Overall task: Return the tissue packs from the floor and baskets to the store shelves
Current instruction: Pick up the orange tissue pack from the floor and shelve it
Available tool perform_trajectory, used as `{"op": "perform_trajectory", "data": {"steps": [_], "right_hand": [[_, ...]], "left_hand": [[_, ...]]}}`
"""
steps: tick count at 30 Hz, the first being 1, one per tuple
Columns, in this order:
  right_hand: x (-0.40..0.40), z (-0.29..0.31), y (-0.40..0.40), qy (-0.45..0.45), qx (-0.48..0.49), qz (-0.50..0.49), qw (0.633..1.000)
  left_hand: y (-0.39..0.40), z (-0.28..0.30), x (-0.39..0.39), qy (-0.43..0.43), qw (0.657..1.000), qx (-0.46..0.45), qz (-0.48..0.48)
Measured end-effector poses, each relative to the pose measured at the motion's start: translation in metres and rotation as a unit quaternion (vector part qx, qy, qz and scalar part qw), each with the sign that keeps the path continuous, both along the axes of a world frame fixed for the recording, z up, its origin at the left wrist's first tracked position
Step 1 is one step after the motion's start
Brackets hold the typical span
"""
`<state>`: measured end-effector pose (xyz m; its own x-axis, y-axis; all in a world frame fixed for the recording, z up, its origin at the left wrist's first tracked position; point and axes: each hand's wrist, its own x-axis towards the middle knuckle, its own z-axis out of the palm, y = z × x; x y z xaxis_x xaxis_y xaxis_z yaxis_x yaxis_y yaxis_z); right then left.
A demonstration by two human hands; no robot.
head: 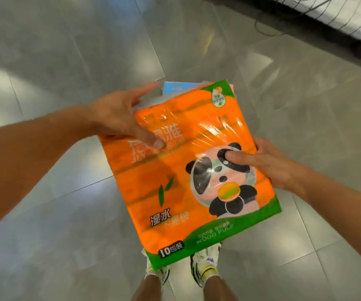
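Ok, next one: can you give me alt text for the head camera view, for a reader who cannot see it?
Seen from above, a person holds an orange tissue pack with a panda print in both hands, the left hand on its upper left edge and the right hand on its right side. A light blue pack peeks out beneath it, over a grey tiled floor and white sneakers.
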<state>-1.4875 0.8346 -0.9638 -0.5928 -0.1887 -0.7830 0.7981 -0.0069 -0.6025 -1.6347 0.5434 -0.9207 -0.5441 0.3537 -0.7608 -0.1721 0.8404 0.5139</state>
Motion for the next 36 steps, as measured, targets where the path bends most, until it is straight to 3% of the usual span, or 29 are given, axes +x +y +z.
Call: {"op": "perform_trajectory", "data": {"steps": [3,4,6,8,11,14,18,25,29,36], "right_hand": [[-0.008,0.013,0.005,0.01,-0.001,-0.074,0.997],[-0.011,0.02,0.005,0.018,0.004,-0.099,0.995],[-0.019,0.037,0.005,0.043,0.003,-0.146,0.988],[-0.028,0.065,0.005,0.062,-0.005,-0.165,0.984],[-0.044,0.125,0.019,0.088,0.002,-0.174,0.981],[-0.068,0.213,0.036,0.133,0.044,-0.183,0.973],[-0.094,0.362,0.055,0.219,0.098,-0.247,0.939],[-0.059,0.613,0.094,0.32,0.172,-0.18,0.914],[-0.007,0.696,0.124,0.357,0.269,-0.277,0.851],[0.098,0.78,0.179,0.423,0.321,-0.439,0.724]], "left_hand": [[0.002,0.005,0.025,0.223,0.956,0.008,0.19],[0.007,0.009,0.04,0.24,0.931,0.009,0.276],[0.019,0.025,0.066,0.152,0.883,0.054,0.44],[0.022,0.051,0.074,0.049,0.86,0.129,0.492],[0.016,0.108,0.057,0.009,0.889,0.195,0.414],[0.027,0.182,0.034,-0.012,0.895,0.244,0.375],[0.059,0.309,-0.003,0.036,0.884,0.289,0.366],[0.125,0.54,-0.018,0.079,0.888,0.36,0.275],[0.179,0.644,-0.011,0.088,0.904,0.384,0.165],[0.284,0.767,0.036,0.12,0.897,0.425,-0.005]]}}
